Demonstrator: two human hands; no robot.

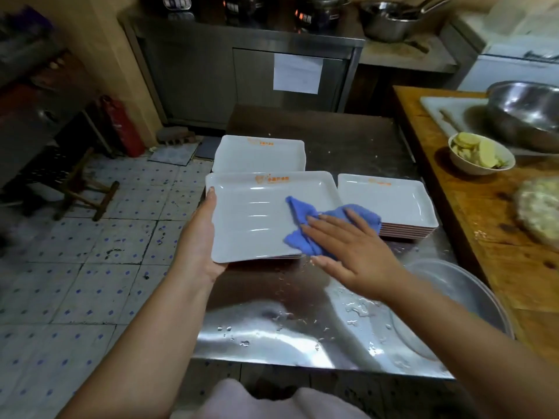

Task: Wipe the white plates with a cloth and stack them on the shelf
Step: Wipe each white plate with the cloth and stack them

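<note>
- I have the plate (251, 219) held up at its left edge by my left hand (199, 246), thumb lying along the rim and the other fingers hidden underneath, so it is a grip on the plate.
- My right hand (354, 252) lies flat, fingers straight and spread, pressing the cloth (305, 234) onto the right half of the plate; it curls round nothing.
- The plate sits just above the steel table (272, 337), with what looks like more plates directly beneath it; I cannot tell if it rests on them.
- To wipe well, I judge the cloth should sweep across to the left half and into the raised rim, where the ribbed centre may trap water.
- I would keep the left grip firm and the plate level, since pressure from the right could tip it.
- The table is wet with droplets, so the wiped plate should not go back down on it.
- A stack (393, 207) stands to the right, another plate (260, 152) behind. No shelf is plainly in view.
- Both forearms reach forward, the right angled inward across the table.
</note>
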